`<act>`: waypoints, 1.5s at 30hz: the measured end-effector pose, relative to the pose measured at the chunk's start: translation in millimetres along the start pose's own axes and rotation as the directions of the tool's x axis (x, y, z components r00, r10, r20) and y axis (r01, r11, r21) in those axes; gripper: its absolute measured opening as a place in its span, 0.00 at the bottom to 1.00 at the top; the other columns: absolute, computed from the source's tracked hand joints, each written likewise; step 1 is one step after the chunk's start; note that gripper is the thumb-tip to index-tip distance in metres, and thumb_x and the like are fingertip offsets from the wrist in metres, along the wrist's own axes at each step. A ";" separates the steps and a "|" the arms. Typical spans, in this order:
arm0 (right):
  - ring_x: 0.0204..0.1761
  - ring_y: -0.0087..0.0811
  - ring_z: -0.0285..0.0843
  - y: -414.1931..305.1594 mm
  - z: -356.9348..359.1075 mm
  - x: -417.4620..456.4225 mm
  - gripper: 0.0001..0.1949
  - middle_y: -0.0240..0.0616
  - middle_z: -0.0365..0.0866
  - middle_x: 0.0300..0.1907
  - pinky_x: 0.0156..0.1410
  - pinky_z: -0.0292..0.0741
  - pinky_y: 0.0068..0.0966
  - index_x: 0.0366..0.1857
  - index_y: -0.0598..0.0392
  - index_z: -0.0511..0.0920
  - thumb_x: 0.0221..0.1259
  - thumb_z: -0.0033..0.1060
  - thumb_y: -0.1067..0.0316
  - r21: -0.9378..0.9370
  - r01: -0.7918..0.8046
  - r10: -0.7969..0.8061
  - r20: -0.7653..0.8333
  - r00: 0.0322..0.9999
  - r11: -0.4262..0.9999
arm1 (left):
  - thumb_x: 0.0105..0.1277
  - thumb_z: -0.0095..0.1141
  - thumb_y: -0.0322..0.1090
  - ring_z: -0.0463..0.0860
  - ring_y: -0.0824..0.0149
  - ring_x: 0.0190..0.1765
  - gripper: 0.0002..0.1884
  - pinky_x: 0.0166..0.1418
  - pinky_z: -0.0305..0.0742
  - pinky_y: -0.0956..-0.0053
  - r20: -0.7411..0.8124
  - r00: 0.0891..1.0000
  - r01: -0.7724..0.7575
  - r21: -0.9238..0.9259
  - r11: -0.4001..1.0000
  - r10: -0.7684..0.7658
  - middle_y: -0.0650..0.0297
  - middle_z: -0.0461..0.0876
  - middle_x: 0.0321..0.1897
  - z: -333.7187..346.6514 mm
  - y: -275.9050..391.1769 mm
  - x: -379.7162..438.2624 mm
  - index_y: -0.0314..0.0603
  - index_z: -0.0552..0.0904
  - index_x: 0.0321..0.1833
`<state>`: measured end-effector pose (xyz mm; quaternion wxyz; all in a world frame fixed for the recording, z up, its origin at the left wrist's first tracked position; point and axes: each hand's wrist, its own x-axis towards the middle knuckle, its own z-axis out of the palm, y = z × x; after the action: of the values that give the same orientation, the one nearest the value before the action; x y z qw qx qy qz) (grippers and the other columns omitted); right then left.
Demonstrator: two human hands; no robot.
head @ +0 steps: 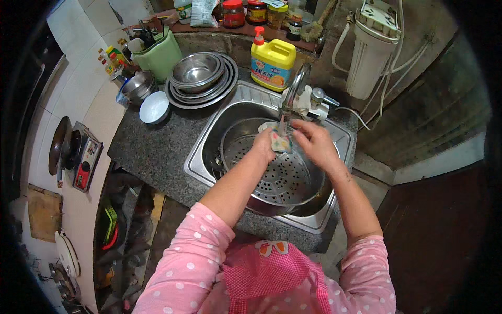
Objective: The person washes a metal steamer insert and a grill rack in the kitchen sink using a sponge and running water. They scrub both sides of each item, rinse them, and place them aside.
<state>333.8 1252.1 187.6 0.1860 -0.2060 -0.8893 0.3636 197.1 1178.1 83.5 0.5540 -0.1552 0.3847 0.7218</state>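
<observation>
My left hand [265,145] grips a patterned dishcloth [281,143] under the chrome faucet [292,92], and water runs onto the cloth. Just right of the stream is my right hand [311,141], fingers slightly curled and apart, with nothing seen held. Below both hands a perforated metal steamer pot [284,178] sits in the stainless steel sink [204,153]. My forearms cover part of its rim.
Behind the sink stands a yellow detergent jug [272,64] with a red pump. Stacked metal bowls [200,74] and a white bowl [154,108] rest on the counter to the left. A water filter housing [370,59] hangs at the right.
</observation>
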 end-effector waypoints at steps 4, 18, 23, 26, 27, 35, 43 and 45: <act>0.58 0.46 0.64 32.8 -35.3 54.7 0.24 0.44 0.70 0.56 0.63 0.64 0.39 0.55 0.57 0.69 0.51 0.61 0.69 -0.545 0.053 -0.272 -0.330 0.904 0.837 | 0.72 0.35 0.46 0.78 0.51 0.51 0.21 0.59 0.70 0.51 0.071 0.993 0.102 -0.090 0.991 -0.096 0.50 0.79 0.47 -11.3 0.9 0.8 0.37 0.74 0.54; 0.54 0.45 0.73 21.7 -81.3 103.8 0.25 0.46 0.76 0.52 0.58 0.70 0.40 0.51 0.58 0.75 0.54 0.60 0.52 -0.654 -0.082 0.053 -0.064 0.997 0.752 | 0.68 0.45 0.58 0.81 0.61 0.42 0.26 0.43 0.75 0.63 -0.018 0.993 -0.085 0.542 0.836 0.113 0.58 0.81 0.44 -14.1 68.8 -18.7 0.40 0.76 0.50; 0.55 0.45 0.74 -22.0 -73.6 168.5 0.18 0.46 0.78 0.51 0.60 0.70 0.35 0.50 0.55 0.77 0.52 0.53 0.69 -0.485 0.257 -0.275 0.034 0.961 0.836 | 0.70 0.41 0.56 0.80 0.60 0.48 0.26 0.53 0.75 0.62 0.192 0.981 -0.032 0.342 0.939 -0.037 0.57 0.80 0.48 -1.8 87.5 -28.2 0.39 0.73 0.55; 0.56 0.45 0.74 -41.6 -55.1 220.1 0.24 0.46 0.78 0.52 0.62 0.69 0.34 0.53 0.55 0.76 0.46 0.49 0.79 -0.323 0.174 -0.130 0.153 0.980 0.930 | 0.73 0.34 0.54 0.76 0.60 0.56 0.27 0.61 0.70 0.60 0.394 0.919 -0.086 0.140 0.986 0.024 0.56 0.76 0.54 4.3 114.6 -20.3 0.39 0.69 0.62; 0.59 0.44 0.71 -42.5 -51.6 235.1 0.26 0.46 0.76 0.55 0.64 0.67 0.33 0.55 0.54 0.75 0.45 0.50 0.80 -0.409 0.199 -0.156 0.136 0.978 0.890 | 0.73 0.33 0.53 0.75 0.59 0.56 0.26 0.61 0.70 0.60 0.410 0.912 -0.074 0.112 0.991 0.021 0.57 0.75 0.55 10.8 123.5 -17.1 0.40 0.68 0.62; 0.69 0.40 0.56 -37.9 -5.9 297.2 0.32 0.38 0.58 0.68 0.70 0.60 0.33 0.65 0.50 0.63 0.50 0.54 0.75 -0.644 0.327 -0.218 0.246 0.944 0.692 | 0.74 0.31 0.50 0.69 0.55 0.64 0.25 0.69 0.59 0.55 0.517 0.825 -0.149 -0.189 0.971 0.227 0.56 0.69 0.63 69.5 182.3 40.0 0.41 0.64 0.66; 0.66 0.37 0.63 -56.8 2.3 292.6 0.35 0.33 0.61 0.68 0.67 0.65 0.30 0.66 0.46 0.62 0.48 0.59 0.76 -0.694 0.181 -0.018 0.236 0.972 0.696 | 0.73 0.26 0.57 0.65 0.53 0.66 0.30 0.70 0.55 0.52 0.475 0.824 -0.193 -0.276 0.942 0.308 0.55 0.68 0.63 91.0 199.5 51.2 0.41 0.64 0.66; 0.69 0.37 0.58 -57.5 0.5 295.2 0.34 0.30 0.61 0.68 0.67 0.64 0.37 0.66 0.44 0.62 0.50 0.61 0.73 -0.737 0.176 0.017 0.246 0.969 0.653 | 0.73 0.25 0.57 0.65 0.53 0.66 0.31 0.71 0.55 0.52 0.492 0.805 -0.219 -0.273 0.937 0.331 0.56 0.68 0.64 99.7 199.8 43.9 0.41 0.64 0.66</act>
<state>70.5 1362.5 282.3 -0.0053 -0.1814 -0.9831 -0.0249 18.7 1262.5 197.0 0.5087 0.0523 0.1594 0.8444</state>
